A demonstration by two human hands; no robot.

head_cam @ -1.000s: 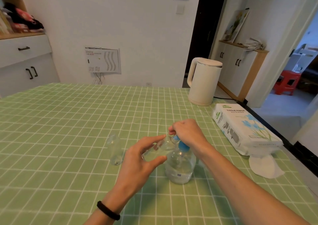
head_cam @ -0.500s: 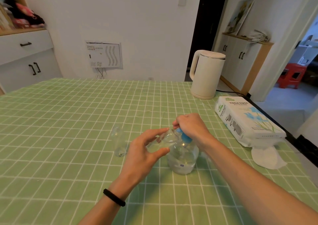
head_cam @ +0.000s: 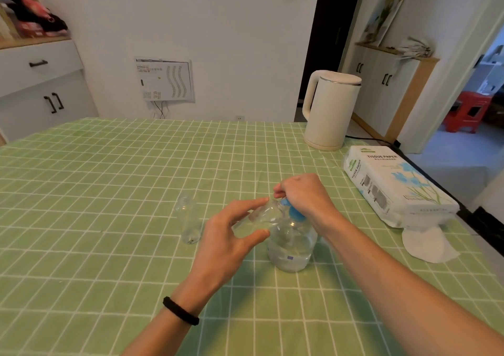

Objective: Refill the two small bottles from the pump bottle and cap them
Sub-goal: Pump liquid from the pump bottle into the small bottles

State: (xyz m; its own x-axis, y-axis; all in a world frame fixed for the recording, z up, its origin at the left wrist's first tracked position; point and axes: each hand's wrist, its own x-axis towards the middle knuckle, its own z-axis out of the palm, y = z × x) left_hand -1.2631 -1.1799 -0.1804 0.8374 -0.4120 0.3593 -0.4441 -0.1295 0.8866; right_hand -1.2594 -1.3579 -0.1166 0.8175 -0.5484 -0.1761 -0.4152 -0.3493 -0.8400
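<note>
A clear pump bottle (head_cam: 291, 246) with a blue pump head stands on the green checked tablecloth, partly filled with clear liquid. My right hand (head_cam: 302, 195) sits curled on top of the blue pump. My left hand (head_cam: 226, 233) pinches a small clear bottle (head_cam: 261, 216) between thumb and fingers, tilted, with its mouth up at the pump's nozzle. A second small clear bottle (head_cam: 189, 220) stands upright and uncapped on the cloth, left of my left hand. No caps are visible.
A white electric kettle (head_cam: 331, 111) stands at the table's far right with its cord trailing off. A pack of tissue paper (head_cam: 392, 184) lies along the right edge, with a loose tissue (head_cam: 425, 245) in front of it.
The hands and bottles keep the same hold and pose. The view has shifted slightly, so everything sits a little higher in the frame.
</note>
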